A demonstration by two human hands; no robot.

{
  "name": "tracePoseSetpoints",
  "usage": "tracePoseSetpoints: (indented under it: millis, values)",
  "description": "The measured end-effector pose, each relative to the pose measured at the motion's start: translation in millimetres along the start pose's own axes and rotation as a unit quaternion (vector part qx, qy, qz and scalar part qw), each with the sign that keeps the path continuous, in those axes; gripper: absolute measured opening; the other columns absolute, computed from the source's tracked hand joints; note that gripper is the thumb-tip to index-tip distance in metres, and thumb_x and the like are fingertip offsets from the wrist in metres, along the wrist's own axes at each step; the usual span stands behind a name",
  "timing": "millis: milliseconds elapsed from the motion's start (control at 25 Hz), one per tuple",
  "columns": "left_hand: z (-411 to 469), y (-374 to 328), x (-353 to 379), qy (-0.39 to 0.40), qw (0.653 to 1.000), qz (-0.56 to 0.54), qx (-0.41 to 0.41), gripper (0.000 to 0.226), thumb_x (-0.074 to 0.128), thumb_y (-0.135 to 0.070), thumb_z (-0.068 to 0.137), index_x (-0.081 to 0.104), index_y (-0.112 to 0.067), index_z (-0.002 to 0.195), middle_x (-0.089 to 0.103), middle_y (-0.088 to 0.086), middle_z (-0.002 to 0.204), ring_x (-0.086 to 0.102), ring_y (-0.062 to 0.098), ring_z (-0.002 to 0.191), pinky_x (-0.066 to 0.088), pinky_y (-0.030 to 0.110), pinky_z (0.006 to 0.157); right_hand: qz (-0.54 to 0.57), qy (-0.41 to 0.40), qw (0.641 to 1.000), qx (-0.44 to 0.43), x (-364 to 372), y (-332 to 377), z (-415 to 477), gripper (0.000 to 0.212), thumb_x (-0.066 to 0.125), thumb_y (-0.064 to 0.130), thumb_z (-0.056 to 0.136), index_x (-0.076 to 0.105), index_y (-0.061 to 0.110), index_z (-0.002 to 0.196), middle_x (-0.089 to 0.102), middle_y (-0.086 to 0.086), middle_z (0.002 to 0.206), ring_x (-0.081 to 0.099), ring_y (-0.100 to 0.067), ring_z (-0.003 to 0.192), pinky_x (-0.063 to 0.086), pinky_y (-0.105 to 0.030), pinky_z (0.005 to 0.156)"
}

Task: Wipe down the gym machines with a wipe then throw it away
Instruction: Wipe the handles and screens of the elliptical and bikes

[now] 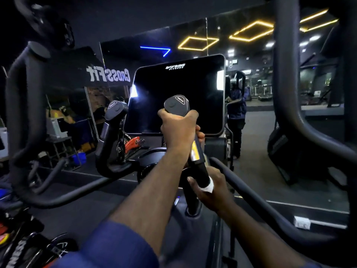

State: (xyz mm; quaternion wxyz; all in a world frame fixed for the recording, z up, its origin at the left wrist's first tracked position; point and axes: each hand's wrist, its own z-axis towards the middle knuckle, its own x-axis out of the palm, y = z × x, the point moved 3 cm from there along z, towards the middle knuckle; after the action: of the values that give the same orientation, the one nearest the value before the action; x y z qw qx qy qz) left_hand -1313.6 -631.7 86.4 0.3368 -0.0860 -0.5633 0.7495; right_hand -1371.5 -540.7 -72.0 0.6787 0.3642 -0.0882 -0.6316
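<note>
Handle (176,105) top in left hand (178,128), right hand (211,195) wrapping wipe (209,187) below grip

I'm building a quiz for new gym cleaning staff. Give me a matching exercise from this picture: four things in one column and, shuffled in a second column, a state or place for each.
Things
1. left hand
2. wipe
3. console screen
4. second handle

States or places
A. dark, behind the gripped handle
B. white, held by the right hand against that handle's lower part
C. grips the handle just below its cap
D. untouched, left of the screen

Pairs: 1-C, 2-B, 3-A, 4-D
</note>
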Motion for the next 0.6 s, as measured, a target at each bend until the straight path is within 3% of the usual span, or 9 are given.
tracePoseSetpoints:
  millis: [80,200,320,360,480,560,600]
  values:
    - [2,0,0,0.005,1.000,-0.001,0.015,0.042,0.071,-0.011,0.084,0.039,-0.016,0.112,0.063,0.021,0.064,0.059,0.030,0.040,0.052,0.038,0.045,0.019,-0.014,1.000,0.007,-3,10,-5,0.038,0.077,0.046,0.085,0.065,0.012,0.075,0.065,0.000,0.073,0.064,-0.019,0.069,0.052,-0.043,0.065]
    - [1,4,1,0.012,1.000,-0.017,0.023,0.041,0.070,-0.010,0.084,0.039,-0.019,0.110,0.060,0.019,0.061,0.057,0.031,0.041,0.052,0.041,0.047,0.081,-0.014,0.989,0.124,-4,46,-10,0.041,0.083,0.056,0.067,0.069,0.023,0.086,0.072,0.006,0.077,0.069,-0.010,0.072,0.056,-0.032,0.065]
    - [2,5,-1,0.013,0.999,-0.017,0.033,0.042,0.070,-0.010,0.086,0.041,-0.017,0.115,0.060,0.017,0.061,0.058,0.031,0.042,0.051,0.038,0.046,0.032,0.008,0.963,0.268,1,45,20,0.077,0.057,0.060,0.046,0.067,0.018,0.109,0.075,0.000,0.089,0.073,-0.026,0.080,0.058,-0.034,0.068]
    - [2,5,-1,0.012,0.999,-0.018,0.035,0.042,0.070,-0.010,0.086,0.041,-0.017,0.116,0.061,0.016,0.061,0.058,0.031,0.042,0.050,0.037,0.046,0.045,0.018,0.957,0.286,4,42,26,0.075,0.054,0.059,0.047,0.066,0.017,0.108,0.075,-0.002,0.091,0.072,-0.028,0.082,0.057,-0.036,0.067]
    - [4,7,-1,0.017,0.999,-0.016,0.038,0.042,0.071,-0.011,0.086,0.041,-0.017,0.116,0.062,0.016,0.062,0.058,0.032,0.043,0.051,0.038,0.047,0.163,0.085,0.965,0.187,6,41,32,0.044,0.068,0.043,0.059,0.061,0.004,0.077,0.060,-0.012,0.082,0.057,-0.022,0.078,0.050,-0.040,0.063]
    - [3,6,-1,0.024,0.999,-0.019,0.036,0.042,0.071,-0.011,0.087,0.042,-0.018,0.116,0.062,0.017,0.064,0.059,0.031,0.044,0.052,0.038,0.048,0.281,0.220,0.926,0.125,-1,41,34,0.049,0.081,0.024,0.069,0.054,-0.016,0.077,0.055,-0.023,0.069,0.049,-0.026,0.065,0.042,-0.038,0.057]
    - [2,6,-1,0.029,0.999,-0.017,0.036,0.042,0.071,-0.010,0.087,0.042,-0.018,0.117,0.062,0.017,0.065,0.059,0.031,0.044,0.052,0.038,0.048,0.288,0.284,0.908,0.105,-6,39,36,0.048,0.083,0.020,0.074,0.054,-0.018,0.079,0.055,-0.026,0.066,0.049,-0.028,0.060,0.040,-0.039,0.056]
